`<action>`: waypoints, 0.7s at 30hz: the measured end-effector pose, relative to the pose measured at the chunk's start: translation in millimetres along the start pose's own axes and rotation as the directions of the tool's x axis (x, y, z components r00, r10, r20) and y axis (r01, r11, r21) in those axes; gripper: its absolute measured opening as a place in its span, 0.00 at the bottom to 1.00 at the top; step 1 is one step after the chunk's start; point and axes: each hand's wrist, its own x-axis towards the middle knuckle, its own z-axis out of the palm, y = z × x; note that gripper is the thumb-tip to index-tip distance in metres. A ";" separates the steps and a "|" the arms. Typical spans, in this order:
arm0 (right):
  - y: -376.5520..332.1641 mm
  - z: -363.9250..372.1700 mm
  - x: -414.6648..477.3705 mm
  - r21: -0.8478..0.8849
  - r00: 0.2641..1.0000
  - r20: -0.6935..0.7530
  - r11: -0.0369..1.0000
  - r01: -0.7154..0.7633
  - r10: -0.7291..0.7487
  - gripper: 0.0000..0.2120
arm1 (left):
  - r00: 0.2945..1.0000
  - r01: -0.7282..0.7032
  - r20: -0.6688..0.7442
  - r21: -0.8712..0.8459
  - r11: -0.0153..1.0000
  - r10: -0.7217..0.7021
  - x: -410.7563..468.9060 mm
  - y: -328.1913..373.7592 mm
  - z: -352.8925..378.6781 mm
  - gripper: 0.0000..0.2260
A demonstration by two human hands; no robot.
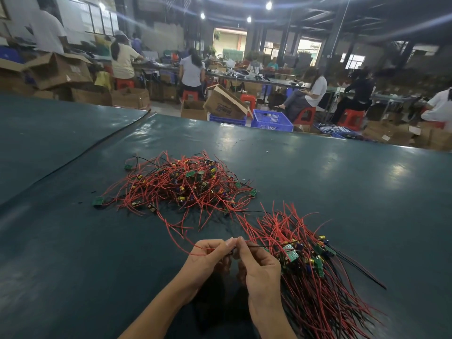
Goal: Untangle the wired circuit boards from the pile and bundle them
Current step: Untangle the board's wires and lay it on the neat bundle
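Closest in, the left hand and right hand hover just above the dark green worktop, their tips nearly touching. The left fingers are curled, thumb and forefinger pinching a red wire that trails out to the left of them. The right fingers are curled too, pinching a thin black wire that runs rightward from them to a small green circuit board.

Just right of the right fingers lies the bundle. Its boards are clustered together near the hand, and its red and black leads lie roughly parallel, fanning both away from and back toward the person. Some of its red ends reach beyond the fingertips.

Farther out, beyond and slightly left of the fingers, sits the tangled pile of red wires, green boards and yellow and blue components. It lies apart from the bundle except for a few stray leads between them. One loose board lies at the pile's far-left edge.

Past the worktop's far edge, well beyond the fingers, stand blue crates, an open cardboard box and red stools. People are seated there at long tables.
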 end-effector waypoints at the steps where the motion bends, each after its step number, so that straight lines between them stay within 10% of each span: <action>1: -0.5 -0.7 -0.1 -0.011 1.000 0.006 1.000 0.007 -0.007 0.11 | 1.000 -0.003 -0.012 0.002 1.000 0.003 0.0 0.2 0.3 0.23; 13: 3.6 -1.9 -7.3 -0.364 0.925 0.209 0.853 0.374 -0.317 0.12 | 0.947 0.175 -0.208 -0.299 0.938 -0.243 8.8 1.9 -3.5 0.17; 21: -0.3 0.9 -1.6 -0.203 0.997 0.071 0.979 0.032 -0.017 0.12 | 0.935 0.352 0.039 -0.254 0.901 -0.354 5.5 6.2 -4.6 0.15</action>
